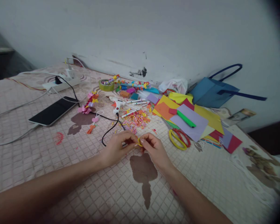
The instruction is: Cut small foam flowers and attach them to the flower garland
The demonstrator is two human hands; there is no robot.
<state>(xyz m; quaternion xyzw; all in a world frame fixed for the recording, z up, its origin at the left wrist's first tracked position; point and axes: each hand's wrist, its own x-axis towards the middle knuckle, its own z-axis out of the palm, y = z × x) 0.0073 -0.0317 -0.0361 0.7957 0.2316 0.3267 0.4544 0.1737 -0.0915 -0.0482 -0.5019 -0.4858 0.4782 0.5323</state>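
Both my hands meet above the tiled-pattern tablecloth (pixel 102 193). Between their fingertips is a small yellow strip (pixel 140 142), which looks like paper or foam. My left hand (pixel 121 144) pinches its left end, and my right hand (pixel 154 147) pinches it from the right. The strip's exact shape is partly hidden by the fingers. Just beyond the hands lies a heap of small colourful clippings (pixel 135 121). A white glue gun (pixel 118 105) rests behind them, its black cord curving toward my left hand. Scissors (pixel 179 139) with yellow and red handles lie right of my right hand.
Coloured sheets (pixel 189 121) with a green utility knife (pixel 186 119) on them lie at the right. A blue bag (pixel 214 91) stands behind. At the left are a tablet (pixel 53 111), a power strip (pixel 60 83) with cables, and a string of paper flowers (pixel 91 102). Green tape (pixel 106 85) sits near the wall.
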